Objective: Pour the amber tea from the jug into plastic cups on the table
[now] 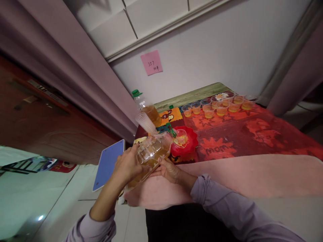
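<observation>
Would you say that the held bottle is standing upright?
No, the left hand and right hand hold the bottle tilted, its neck toward the red plate.

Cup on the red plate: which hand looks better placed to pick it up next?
Probably the right hand: it is nearer the cup on the red plate, though it supports the tilted bottle. The left hand is farther away, also on the bottle.

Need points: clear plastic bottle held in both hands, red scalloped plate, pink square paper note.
Held clear plastic bottle (pixel 152 151), head view: side wall.
Red scalloped plate (pixel 193 139), head view: right rim.
Pink square paper note (pixel 152 63), head view: centre.
</observation>
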`<state>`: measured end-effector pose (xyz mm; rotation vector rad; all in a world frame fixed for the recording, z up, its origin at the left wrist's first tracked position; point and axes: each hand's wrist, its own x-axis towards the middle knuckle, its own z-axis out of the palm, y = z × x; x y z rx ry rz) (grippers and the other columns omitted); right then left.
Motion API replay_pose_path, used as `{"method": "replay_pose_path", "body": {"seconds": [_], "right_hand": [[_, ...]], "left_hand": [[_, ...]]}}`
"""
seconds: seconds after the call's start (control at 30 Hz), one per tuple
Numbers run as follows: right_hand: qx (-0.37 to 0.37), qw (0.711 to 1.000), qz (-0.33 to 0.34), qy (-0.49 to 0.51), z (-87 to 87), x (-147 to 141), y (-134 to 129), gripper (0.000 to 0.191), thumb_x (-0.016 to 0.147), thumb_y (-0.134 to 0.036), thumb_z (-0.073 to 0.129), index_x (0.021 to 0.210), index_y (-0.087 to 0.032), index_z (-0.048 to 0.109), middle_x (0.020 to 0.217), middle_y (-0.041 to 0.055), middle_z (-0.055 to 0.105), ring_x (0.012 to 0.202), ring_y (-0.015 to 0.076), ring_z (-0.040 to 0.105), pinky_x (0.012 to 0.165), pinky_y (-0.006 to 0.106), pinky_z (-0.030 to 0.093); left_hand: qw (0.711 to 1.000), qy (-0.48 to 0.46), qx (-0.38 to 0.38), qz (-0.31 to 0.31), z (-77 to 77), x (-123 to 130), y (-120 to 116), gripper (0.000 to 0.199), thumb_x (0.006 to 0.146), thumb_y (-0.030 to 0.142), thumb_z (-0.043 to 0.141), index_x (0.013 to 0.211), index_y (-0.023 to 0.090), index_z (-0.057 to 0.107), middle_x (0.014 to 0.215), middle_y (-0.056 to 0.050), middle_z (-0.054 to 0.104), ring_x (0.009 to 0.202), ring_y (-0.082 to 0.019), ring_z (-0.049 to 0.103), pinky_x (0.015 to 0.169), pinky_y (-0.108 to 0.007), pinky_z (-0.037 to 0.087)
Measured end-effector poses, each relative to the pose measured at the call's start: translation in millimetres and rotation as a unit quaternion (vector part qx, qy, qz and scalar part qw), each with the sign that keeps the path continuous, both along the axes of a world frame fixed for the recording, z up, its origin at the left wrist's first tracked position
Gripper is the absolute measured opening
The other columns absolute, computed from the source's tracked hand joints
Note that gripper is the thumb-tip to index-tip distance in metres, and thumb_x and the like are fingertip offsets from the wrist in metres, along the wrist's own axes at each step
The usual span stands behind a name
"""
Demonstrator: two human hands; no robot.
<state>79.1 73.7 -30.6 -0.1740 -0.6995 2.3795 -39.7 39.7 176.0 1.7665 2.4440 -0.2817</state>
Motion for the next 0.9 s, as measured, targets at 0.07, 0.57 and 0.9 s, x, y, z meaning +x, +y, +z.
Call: {"method": "replay_pose_path", "body": {"seconds": [0.07, 0.57, 0.9], "right_hand": [[0.001, 1.000, 0.000, 0.000, -0.1, -0.4, 0.2, 0.071, 0.086, -0.066, 0.085, 0.138, -0.030, 0.054, 0.133, 0.0087, 0.078, 0.110, 0.0304, 0.080, 0.102, 0.063, 0.062], [-0.005, 1.000, 0.000, 0.003, 0.5, 0.3, 0.4, 0.068, 0.088, -0.065, 0.084, 0.138, -0.030, 0.055, 0.136, 0.0088, 0.077, 0.112, 0.0306, 0.081, 0.106, 0.065, 0.060], [-0.010, 1.000, -0.005, 0.001, 4.1, 1.5, -0.2, 0.067, 0.088, -0.065, 0.083, 0.138, -0.031, 0.055, 0.137, 0.0085, 0.077, 0.117, 0.0312, 0.079, 0.106, 0.066, 0.060]], "left_hand": [[1.000, -0.005, 0.004, -0.004, -0.6, -1.0, 0.2, 0.083, 0.073, 0.047, 0.085, 0.146, 0.021, 0.054, 0.142, -0.017, 0.072, 0.133, -0.037, 0.069, 0.104, -0.042, 0.050], [1.000, 0.013, 0.011, -0.004, -2.3, -1.4, 2.3, 0.085, 0.070, 0.048, 0.087, 0.145, 0.025, 0.054, 0.140, -0.015, 0.074, 0.135, -0.038, 0.069, 0.106, -0.042, 0.051], [1.000, 0.015, 0.006, -0.007, 0.5, 1.5, 2.6, 0.078, 0.071, 0.049, 0.086, 0.139, 0.023, 0.057, 0.133, -0.014, 0.075, 0.131, -0.037, 0.070, 0.105, -0.041, 0.051]]}}
